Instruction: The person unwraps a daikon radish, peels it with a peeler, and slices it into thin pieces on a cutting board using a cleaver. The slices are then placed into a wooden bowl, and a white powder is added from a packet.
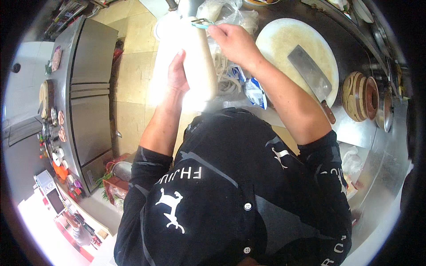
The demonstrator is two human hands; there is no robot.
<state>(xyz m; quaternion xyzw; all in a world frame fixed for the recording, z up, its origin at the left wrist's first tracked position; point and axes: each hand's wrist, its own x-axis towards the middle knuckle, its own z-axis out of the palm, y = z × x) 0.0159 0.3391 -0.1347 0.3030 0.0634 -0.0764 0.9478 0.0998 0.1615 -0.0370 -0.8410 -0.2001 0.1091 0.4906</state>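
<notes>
My left hand [178,73] grips a long, thick, pale vegetable [204,73], probably a large white radish. Glare washes out much of its left side. My right hand [233,43] is closed around a turquoise-handled peeler [202,24], whose blade lies at the vegetable's far end. Whether the blade touches the skin cannot be made out. Pale strips of peel [228,83] lie in a heap just right of the vegetable. Beside them is a blue and white plastic packet [255,93].
A round cutting board [278,43] bears a cleaver [309,71] with a wooden handle. Right of it stand a brown patterned pot [355,96] and a metal bowl [386,111]. Clear plastic bags [246,21] lie beyond my right hand. A steel refrigerator [91,63] stands at left.
</notes>
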